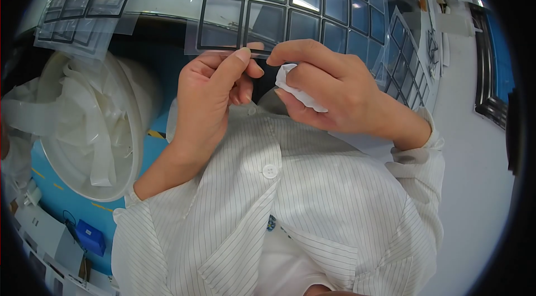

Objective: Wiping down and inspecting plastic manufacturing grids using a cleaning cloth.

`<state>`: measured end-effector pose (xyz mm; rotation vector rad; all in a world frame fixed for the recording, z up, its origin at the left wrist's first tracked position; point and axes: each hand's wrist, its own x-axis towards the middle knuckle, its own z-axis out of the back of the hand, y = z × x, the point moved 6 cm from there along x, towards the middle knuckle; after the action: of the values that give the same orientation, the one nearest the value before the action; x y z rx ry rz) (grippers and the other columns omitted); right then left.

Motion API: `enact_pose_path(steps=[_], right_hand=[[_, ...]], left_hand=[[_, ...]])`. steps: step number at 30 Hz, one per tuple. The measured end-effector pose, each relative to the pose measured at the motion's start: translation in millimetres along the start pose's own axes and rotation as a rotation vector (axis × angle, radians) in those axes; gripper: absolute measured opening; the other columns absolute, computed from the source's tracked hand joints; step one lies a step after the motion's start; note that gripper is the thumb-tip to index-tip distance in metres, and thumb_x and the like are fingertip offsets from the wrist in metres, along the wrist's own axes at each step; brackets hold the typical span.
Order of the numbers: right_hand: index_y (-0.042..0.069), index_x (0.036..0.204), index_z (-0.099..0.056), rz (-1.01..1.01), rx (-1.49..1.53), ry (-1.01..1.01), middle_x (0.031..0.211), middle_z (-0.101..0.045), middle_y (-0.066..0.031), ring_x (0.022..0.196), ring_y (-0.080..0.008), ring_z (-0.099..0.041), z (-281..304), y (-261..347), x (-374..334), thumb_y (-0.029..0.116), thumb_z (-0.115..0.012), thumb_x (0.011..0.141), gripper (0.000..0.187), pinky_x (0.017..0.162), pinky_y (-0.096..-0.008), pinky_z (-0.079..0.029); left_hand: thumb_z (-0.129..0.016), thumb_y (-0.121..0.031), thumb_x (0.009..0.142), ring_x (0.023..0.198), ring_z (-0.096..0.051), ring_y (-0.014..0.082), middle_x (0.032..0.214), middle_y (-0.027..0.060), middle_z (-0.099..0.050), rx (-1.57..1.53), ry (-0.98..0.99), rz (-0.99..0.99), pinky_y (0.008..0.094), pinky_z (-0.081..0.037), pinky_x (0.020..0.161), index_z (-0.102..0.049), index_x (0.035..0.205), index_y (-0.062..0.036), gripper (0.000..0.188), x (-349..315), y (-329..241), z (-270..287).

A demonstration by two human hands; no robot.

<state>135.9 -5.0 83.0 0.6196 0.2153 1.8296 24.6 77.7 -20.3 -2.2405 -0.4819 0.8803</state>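
Note:
Near the front edge of a clear plastic sheet (192,45), my left hand (215,81) is closed, thumb against fingers. Between them is a thin flat piece (261,54) seen nearly edge-on; its kind is hard to make out. My right hand (335,87) is closed round a crumpled white wipe (301,95), its index finger reaching toward the piece's right end. Rows of dark-framed rectangular panels (222,15) lie on the sheet just beyond both hands.
At the left stands a white bin (137,145) with clear film strips inside. A second panel sheet (103,0) overhangs the table edge above it. Another panel sheet (405,56) lies at the right. A blue box (90,237) sits at the lower left.

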Motion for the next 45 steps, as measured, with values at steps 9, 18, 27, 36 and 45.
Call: enact_pose_path(steps=[9,18,27,36,45], right_hand=[[0.001,0.093,-0.06,-0.112,-0.009,0.103,0.096,-0.064,-0.0116,0.072,-0.0217,-0.066,-8,-7,-5,0.005,-0.083,0.075,0.029,0.056,-0.0282,-0.054],[-0.003,0.1,-0.067,0.104,-0.203,-0.016,0.099,-0.064,-0.0148,0.076,-0.0234,-0.068,-5,0,3,0.003,-0.077,0.073,0.029,0.058,-0.0278,-0.055],[-0.001,0.087,-0.063,0.142,-0.211,0.024,0.098,-0.065,-0.0137,0.071,-0.0227,-0.066,-5,-1,6,0.002,-0.08,0.067,0.026,0.056,-0.0278,-0.054],[0.003,0.1,-0.07,-0.069,-0.048,-0.025,0.08,-0.061,-0.0065,0.062,-0.0182,-0.06,-10,-15,9,-0.003,-0.076,0.069,0.031,0.049,-0.0265,-0.047],[0.002,0.118,-0.071,0.181,-0.415,-0.021,0.072,-0.052,0.0,0.056,-0.0106,-0.051,-17,-6,5,0.009,-0.07,0.075,0.044,0.045,-0.0231,-0.04]], left_hand=[[-0.066,-0.02,0.096,0.054,-0.056,0.0053,0.067,0.0021,-0.066,-0.016,0.065,0.037,0.018,-0.041,0.052,-0.073,0.086,-0.0008,0.023,0,4,3],[-0.065,-0.016,0.096,0.058,-0.059,0.0064,0.079,0.0042,-0.07,-0.156,0.074,0.046,0.0187,-0.044,0.053,-0.071,0.1,0.0011,0.018,1,8,3],[-0.063,-0.013,0.095,0.06,-0.062,0.0094,0.08,0.0064,-0.071,-0.107,0.082,0.046,0.0197,-0.046,0.054,-0.071,0.091,0.0017,0.017,0,7,4],[-0.057,-0.022,0.1,0.06,-0.062,0.0107,0.082,0.0077,-0.071,-0.077,0.081,-0.003,0.0217,-0.047,0.055,-0.07,0.089,0.0015,0.029,-4,2,2],[-0.053,-0.026,0.104,0.06,-0.061,0.0088,0.083,0.0065,-0.07,0.052,0.071,-0.117,0.0216,-0.046,0.055,-0.07,0.091,0.0003,0.033,-5,0,4]])
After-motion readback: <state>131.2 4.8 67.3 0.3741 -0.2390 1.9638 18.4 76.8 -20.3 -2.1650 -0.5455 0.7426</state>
